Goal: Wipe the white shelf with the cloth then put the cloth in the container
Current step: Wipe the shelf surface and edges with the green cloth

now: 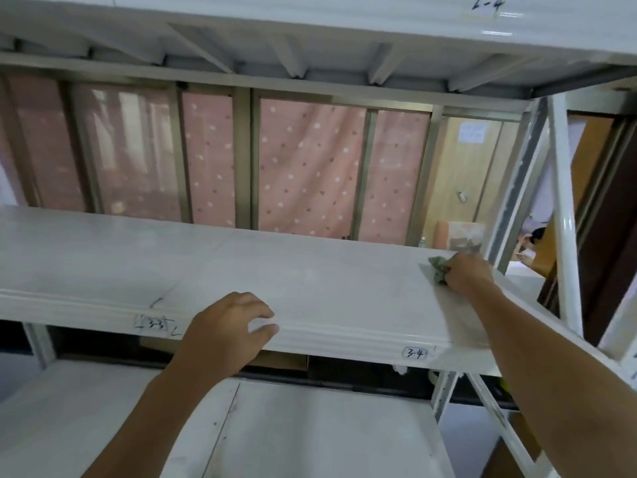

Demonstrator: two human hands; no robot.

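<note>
The white shelf runs across the middle of the view at chest height, its front lip marked with small labels. My right hand is stretched to the shelf's far right corner and presses a small crumpled green cloth flat on the surface. Only the cloth's left part shows past my fingers. My left hand rests on the shelf's front edge near the middle, fingers spread over the lip and holding nothing. No container is in view.
Another white shelf hangs close overhead and a lower one lies below. White uprights stand at the right end. A pink dotted curtain hangs behind. A person sits beyond the frame at right.
</note>
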